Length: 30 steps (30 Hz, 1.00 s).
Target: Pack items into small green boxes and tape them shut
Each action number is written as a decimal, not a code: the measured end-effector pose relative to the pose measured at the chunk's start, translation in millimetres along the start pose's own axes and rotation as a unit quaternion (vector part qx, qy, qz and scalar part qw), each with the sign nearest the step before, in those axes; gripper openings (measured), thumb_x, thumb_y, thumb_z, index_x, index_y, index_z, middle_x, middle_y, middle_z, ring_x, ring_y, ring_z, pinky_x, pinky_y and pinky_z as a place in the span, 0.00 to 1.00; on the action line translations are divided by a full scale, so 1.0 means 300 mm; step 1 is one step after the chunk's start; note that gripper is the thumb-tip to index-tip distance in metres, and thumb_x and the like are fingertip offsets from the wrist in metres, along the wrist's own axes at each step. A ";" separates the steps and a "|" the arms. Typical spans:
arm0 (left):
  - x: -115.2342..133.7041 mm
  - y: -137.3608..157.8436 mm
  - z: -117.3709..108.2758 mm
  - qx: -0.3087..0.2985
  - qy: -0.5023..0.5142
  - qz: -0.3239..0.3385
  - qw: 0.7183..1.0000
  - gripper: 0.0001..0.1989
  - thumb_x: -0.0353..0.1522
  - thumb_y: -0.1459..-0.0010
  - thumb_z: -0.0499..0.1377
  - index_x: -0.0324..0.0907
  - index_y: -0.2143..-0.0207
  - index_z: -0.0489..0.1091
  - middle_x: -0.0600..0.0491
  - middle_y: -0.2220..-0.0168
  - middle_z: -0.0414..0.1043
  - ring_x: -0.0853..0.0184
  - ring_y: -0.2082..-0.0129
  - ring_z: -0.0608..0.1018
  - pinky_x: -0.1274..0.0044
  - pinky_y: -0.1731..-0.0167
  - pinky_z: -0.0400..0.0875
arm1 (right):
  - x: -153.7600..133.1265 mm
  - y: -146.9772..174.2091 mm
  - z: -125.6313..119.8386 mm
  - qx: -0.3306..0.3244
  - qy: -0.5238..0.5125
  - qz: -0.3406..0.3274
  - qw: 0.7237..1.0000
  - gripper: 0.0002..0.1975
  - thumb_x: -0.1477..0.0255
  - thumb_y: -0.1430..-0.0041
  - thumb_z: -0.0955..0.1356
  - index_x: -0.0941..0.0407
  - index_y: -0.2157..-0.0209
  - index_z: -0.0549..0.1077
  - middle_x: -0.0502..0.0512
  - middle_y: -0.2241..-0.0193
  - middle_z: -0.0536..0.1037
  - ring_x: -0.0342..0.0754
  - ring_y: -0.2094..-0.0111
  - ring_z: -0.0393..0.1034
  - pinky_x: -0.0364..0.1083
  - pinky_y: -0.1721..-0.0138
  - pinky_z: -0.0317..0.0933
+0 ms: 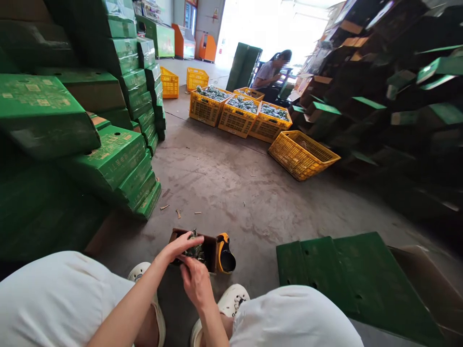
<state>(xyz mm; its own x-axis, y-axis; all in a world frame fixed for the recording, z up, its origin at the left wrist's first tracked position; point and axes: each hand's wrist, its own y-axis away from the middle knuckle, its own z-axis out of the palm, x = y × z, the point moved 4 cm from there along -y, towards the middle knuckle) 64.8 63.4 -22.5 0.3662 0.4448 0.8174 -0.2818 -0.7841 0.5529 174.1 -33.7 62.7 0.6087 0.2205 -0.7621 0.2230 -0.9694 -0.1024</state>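
Observation:
Between my knees, a small open brown cardboard box stands on the floor. Over its left part, a dark green leafy bundle shows between my hands. My left hand lies across the bundle with its index finger stretched to the right and its thumb below, holding it. Just below, my right hand has curled fingers closed at the bundle's near end; its fingertips are partly hidden. Against the box's right side stands a yellow-and-black tape dispenser, which neither hand touches.
Stacked green cartons rise on the left. Flattened green cardboard lies at right. Ahead are yellow crates filled with greens, a tilted yellow crate, and a seated person. More cartons are piled along the right.

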 end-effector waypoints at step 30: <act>-0.007 0.052 0.100 -0.084 -0.296 0.115 0.944 0.31 0.26 0.47 0.58 0.50 0.40 0.74 0.50 0.34 0.67 0.56 0.33 0.68 0.69 0.33 0.59 | 0.227 -0.112 -0.076 -0.135 0.283 0.319 0.895 0.19 0.82 0.35 0.61 0.60 0.47 0.76 0.70 0.55 0.82 0.58 0.52 0.80 0.46 0.58 0.67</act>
<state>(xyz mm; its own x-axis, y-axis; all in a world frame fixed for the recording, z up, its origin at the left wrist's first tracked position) 86.1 37.3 -20.6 0.6959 -0.0888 0.7126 -0.5329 -0.7291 0.4294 225.4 16.4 28.9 0.9487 -0.2743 -0.1573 -0.1771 -0.8731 0.4543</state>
